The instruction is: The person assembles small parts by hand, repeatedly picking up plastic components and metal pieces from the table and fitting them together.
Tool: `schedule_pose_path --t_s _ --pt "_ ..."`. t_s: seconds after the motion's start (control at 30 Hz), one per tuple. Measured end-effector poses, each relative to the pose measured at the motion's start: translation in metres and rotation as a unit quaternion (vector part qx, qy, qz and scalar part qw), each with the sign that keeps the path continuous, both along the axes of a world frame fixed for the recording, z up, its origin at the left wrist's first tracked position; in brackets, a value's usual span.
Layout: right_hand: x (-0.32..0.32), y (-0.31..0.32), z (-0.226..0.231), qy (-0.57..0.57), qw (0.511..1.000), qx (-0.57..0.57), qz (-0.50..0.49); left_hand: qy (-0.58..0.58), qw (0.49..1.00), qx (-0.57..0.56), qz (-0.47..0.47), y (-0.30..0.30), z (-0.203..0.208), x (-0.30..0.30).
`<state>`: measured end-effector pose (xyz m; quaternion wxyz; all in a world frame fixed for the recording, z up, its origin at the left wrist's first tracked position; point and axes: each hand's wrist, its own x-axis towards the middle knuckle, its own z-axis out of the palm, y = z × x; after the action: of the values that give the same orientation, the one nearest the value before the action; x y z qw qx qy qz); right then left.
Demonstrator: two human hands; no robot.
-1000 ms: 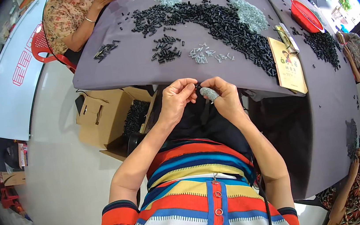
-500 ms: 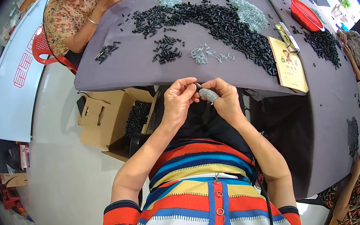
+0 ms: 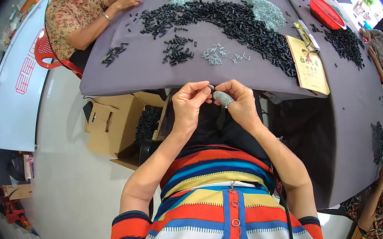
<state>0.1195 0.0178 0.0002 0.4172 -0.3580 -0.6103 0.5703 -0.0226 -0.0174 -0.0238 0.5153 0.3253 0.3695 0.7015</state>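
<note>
Pinching a small black piece (image 3: 211,89) between my fingertips, I hold both hands together just off the near edge of the grey table (image 3: 139,79), above my lap. My left hand (image 3: 192,104) has thumb and forefinger closed on the piece; my right hand (image 3: 238,101), its thumb wrapped in a speckled grey cover (image 3: 223,98), meets it from the other side with fingers bent, though I cannot tell how firmly it grips. Beyond my hands, a few clear bits (image 3: 214,56) lie beside a small cluster of black pieces (image 3: 177,51), and behind them stretches a long black heap (image 3: 242,26) touching a pale heap (image 3: 264,11). A yellow booklet (image 3: 308,69) lies to the right. Below the table edge, at my left, an open cardboard box (image 3: 103,128) holds more black pieces (image 3: 146,123).
</note>
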Motion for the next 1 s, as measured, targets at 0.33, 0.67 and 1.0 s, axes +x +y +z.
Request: schedule_pose_path --t_s 0.33,0.67,1.0 --pt "0.005 0.002 0.004 -0.016 1.000 0.010 0.000 0.044 0.999 0.029 0.009 -0.001 0.000 0.004" --pt "0.002 0.007 -0.007 0.084 0.991 -0.095 0.040 0.094 0.995 0.013 0.014 -0.001 0.000 0.003" --pt "0.000 0.004 -0.014 0.080 0.991 -0.031 0.099 -0.036 0.999 -0.030 -0.013 0.002 0.000 -0.002"
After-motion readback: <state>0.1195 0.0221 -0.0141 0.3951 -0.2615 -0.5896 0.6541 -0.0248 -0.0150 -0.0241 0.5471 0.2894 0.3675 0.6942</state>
